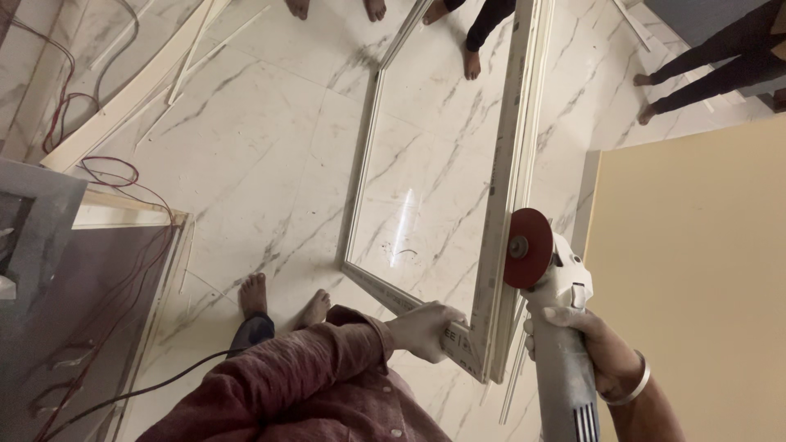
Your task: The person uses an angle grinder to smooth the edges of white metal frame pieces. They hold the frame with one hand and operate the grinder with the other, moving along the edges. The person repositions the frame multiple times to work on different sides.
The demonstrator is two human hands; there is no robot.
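A long white frame (pixel 514 147) stands on the marble floor, its near corner raised toward me. My left hand (pixel 426 329) grips that near corner from the left. My right hand (pixel 594 344), with a metal bangle on the wrist, holds a grey-white angle grinder (pixel 565 327). The grinder's red sanding disc (pixel 527 247) sits against the outer edge of the frame's right rail, just above the corner.
My bare feet (pixel 282 299) stand on the marble floor (pixel 270 139). Other people's bare feet (pixel 471 61) and legs (pixel 704 69) are at the far end. A cream panel (pixel 696 278) lies right. Red cables (pixel 110 168), white strips (pixel 131 98) and a glass panel (pixel 90 311) lie left.
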